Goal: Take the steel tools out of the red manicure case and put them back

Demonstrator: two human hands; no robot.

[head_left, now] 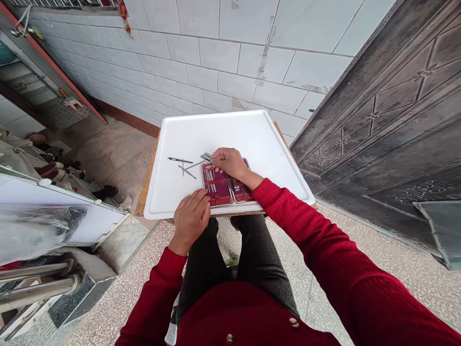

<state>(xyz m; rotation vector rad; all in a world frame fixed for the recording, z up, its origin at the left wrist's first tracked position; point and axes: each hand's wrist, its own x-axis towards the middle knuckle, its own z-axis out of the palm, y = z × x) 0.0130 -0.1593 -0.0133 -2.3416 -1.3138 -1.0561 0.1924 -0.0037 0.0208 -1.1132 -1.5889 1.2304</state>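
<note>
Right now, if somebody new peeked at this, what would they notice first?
Probably the bright red sleeves, at the bottom of the picture, below a big white tray. Then the open red-and-purple case at the tray's near edge, with the left hand at its left side and the right hand over its far part. Left of the case, a few thin metal tools lie loose.

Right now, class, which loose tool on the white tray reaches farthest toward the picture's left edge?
The slim, dark tool lying almost crosswise on the tray: its dark tip sticks out left, beyond the other loose tools.
</note>
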